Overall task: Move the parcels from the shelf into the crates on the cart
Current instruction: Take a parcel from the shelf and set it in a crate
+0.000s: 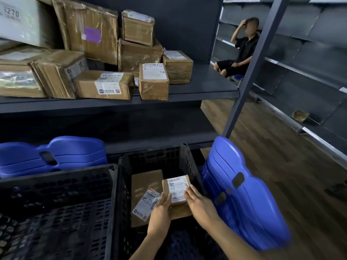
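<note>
We hold a small brown parcel [176,188] with both hands inside the right-hand black crate [150,158]. Our left grip [161,209] is closed on the parcel's near left corner, with the thumb lying along its left edge. Our right grip [199,205] clasps the near right side, its fingers spread over the white label on top. The parcel is tilted slightly and sits over a larger flat parcel [144,184] that lies on the crate floor with its own label near our left wrist. We cannot tell whether the two parcels touch.

A second black crate [56,184] stands just beside the first, on the left, and its perforated walls fill the lower left corner. A blue moulded panel [56,154] lies behind the left crate. Another blue panel [244,194] stands upright against the right side of the right crate.

Above the crates, the dark shelf [206,87] carries a heap of cardboard parcels. A squat taped box [154,81] stands at the front edge, with a long low box [105,85] just beside it on the left. A big box with a purple sticker [88,29] leans at the back. A white box [18,19] printed with 3270 sits at the far left.

Beyond the shelf's end a person [242,49] in dark clothes sits with one hand raised to the head. Wooden floor [281,166] runs along the right, beside further grey shelving.
</note>
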{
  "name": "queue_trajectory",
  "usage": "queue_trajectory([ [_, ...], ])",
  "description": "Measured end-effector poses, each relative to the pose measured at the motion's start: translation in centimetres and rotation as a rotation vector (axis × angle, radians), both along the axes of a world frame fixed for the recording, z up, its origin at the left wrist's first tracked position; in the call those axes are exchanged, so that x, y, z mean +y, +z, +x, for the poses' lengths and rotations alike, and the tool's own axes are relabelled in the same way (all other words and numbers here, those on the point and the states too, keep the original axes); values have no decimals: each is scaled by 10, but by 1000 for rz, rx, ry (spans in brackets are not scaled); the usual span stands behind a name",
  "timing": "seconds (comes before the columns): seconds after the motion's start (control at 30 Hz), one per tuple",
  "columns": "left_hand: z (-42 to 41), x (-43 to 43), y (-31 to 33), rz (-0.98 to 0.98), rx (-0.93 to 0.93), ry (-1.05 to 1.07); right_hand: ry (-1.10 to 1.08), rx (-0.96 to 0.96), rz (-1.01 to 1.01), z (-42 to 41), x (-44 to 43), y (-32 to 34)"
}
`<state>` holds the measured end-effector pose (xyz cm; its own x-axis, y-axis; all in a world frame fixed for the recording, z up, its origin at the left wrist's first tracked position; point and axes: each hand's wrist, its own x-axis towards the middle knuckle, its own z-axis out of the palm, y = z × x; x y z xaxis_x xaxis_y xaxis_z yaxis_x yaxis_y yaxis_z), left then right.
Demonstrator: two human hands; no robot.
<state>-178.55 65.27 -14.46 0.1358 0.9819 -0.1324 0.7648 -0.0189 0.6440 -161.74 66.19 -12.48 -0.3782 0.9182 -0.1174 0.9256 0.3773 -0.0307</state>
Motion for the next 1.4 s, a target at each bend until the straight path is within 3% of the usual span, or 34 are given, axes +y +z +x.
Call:
queue_trajectory([
  [0.27, 15, 42, -46, 52, -60, 27, 37, -118, 27, 3, 45, -35],
  [0.57, 21, 81, -87, 68, -6, 16, -30, -199, 22, -10, 84, -69],
  [0.77, 15, 96, -101, 16, 220, -21, -79, -170, 34, -20, 104, -95],
  [0.93, 21, 105, -111, 170, 478, -137, -112, -136, 29, -15, 114, -120],
  [1.1, 23, 117, -131, 218, 576, -271, -150, -85, 3, -14, 115, -145],
  [1.4, 41, 127, -146, 66, 793, -352, -168, 22, 2, -9, 125, -185],
])
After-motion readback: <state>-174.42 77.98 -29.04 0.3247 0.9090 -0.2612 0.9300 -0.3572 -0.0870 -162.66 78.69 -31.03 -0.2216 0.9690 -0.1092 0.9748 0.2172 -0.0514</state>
